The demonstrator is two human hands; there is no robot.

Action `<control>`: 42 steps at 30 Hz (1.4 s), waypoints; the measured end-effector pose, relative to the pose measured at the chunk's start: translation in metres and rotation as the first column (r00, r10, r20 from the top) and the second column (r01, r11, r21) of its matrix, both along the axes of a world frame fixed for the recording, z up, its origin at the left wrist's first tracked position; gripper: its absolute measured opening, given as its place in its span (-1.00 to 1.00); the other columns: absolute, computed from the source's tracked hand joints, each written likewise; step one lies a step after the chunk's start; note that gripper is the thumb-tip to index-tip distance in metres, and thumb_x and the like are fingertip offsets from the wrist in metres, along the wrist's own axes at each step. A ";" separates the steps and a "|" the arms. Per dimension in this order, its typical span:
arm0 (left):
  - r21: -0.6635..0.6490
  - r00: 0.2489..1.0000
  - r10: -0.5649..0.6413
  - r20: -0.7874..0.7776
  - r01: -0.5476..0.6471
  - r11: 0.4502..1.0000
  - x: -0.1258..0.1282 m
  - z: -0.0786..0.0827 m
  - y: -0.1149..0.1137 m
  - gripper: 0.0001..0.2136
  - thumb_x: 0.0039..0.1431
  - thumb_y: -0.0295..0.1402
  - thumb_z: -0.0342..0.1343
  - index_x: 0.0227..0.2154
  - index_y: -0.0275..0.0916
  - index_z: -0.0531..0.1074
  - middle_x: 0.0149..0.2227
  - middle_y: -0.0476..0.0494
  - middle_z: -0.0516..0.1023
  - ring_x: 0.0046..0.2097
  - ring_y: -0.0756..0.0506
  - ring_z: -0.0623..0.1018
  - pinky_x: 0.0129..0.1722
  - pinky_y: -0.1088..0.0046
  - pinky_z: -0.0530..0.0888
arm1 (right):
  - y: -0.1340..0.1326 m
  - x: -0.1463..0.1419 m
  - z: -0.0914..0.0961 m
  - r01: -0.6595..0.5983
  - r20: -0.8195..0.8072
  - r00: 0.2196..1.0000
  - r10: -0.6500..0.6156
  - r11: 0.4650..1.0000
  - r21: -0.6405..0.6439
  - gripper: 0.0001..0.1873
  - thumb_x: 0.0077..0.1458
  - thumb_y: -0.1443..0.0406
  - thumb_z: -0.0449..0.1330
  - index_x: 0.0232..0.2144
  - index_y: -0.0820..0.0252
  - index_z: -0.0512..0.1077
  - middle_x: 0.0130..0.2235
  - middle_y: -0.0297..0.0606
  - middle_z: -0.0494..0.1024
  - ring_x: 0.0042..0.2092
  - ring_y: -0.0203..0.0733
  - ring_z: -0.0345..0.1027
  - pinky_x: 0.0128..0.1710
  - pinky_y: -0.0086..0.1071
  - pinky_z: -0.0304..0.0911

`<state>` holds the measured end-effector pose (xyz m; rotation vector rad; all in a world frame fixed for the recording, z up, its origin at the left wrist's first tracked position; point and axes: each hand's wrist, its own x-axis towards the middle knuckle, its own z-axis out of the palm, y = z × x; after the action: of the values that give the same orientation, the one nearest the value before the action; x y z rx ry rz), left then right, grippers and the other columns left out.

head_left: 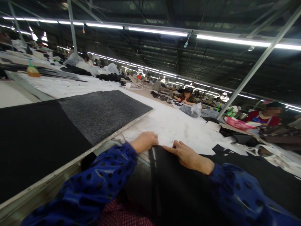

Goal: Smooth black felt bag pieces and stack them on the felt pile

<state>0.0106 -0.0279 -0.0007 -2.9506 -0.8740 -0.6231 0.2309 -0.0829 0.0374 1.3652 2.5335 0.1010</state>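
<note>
A wide piece of black fabric (178, 185) hangs over the near edge of the white work surface and spreads to the right. My left hand (146, 141) is closed on its far left corner, the fingertips curled and partly hidden. Close beside it, my right hand (189, 156) grips the same fabric's far edge, its index finger stretched along the edge towards my left hand and its other fingers bent. A narrow strip (153, 166) runs down the fabric's left side. Both forearms wear blue dotted sleeves.
On the left, a grey speckled sheet (105, 111) adjoins black cloth (35, 135) on a board with a raised edge. A bottle with orange liquid (33, 71) stands beyond. Black scraps (219, 150) and a pink basin (237, 123) lie right. Two people work farther off.
</note>
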 end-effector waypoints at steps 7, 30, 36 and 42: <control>-0.125 0.993 0.057 0.100 -0.044 0.991 -0.020 -0.002 0.003 -0.82 0.12 -0.52 0.01 -0.41 -0.20 0.51 -0.30 -0.04 0.50 -0.20 -0.02 0.46 -0.23 0.52 0.34 | 0.005 -0.016 0.015 -0.114 0.023 0.993 0.114 0.993 -0.021 -0.34 -0.11 0.56 0.02 0.06 0.05 0.33 -0.17 -0.12 0.33 -0.17 -0.13 0.20 -0.16 -0.29 0.18; -0.354 0.930 0.232 0.283 -0.124 0.927 -0.033 -0.002 0.005 -0.84 0.00 -0.41 0.15 -0.31 -0.23 0.52 -0.36 -0.02 0.53 -0.35 0.00 0.46 -0.33 0.54 0.35 | 0.015 -0.029 0.006 -0.123 -0.119 0.987 0.107 0.983 -0.137 -0.18 -0.08 0.62 -0.08 0.22 0.00 0.10 -0.22 -0.21 0.25 -0.28 -0.29 0.19 -0.26 -0.45 0.19; -0.270 0.963 0.207 0.174 -0.156 0.950 -0.028 0.002 0.005 -0.85 0.01 -0.51 0.08 -0.44 -0.21 0.54 -0.33 -0.02 0.53 -0.26 -0.03 0.47 -0.31 0.54 0.30 | 0.021 -0.032 0.015 -0.121 -0.052 0.992 0.112 0.970 -0.210 -0.19 -0.04 0.60 -0.07 0.24 -0.05 0.04 -0.19 -0.21 0.25 -0.37 -0.35 0.18 -0.33 -0.47 0.18; -0.427 0.916 0.184 0.357 -0.015 0.904 -0.040 -0.012 0.012 -0.88 -0.02 -0.50 0.07 -0.44 -0.29 0.51 -0.39 -0.04 0.53 -0.32 0.00 0.47 -0.29 0.55 0.33 | 0.033 -0.044 0.024 -0.193 -0.023 0.981 0.193 0.957 -0.215 -0.21 -0.07 0.59 -0.01 0.21 0.01 0.13 -0.31 -0.22 0.30 -0.44 -0.32 0.14 -0.39 -0.47 0.17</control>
<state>-0.0290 -0.0155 -0.0126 -3.1631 -1.3390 -1.1881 0.1872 -0.0495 0.0610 1.0356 2.5841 -0.1365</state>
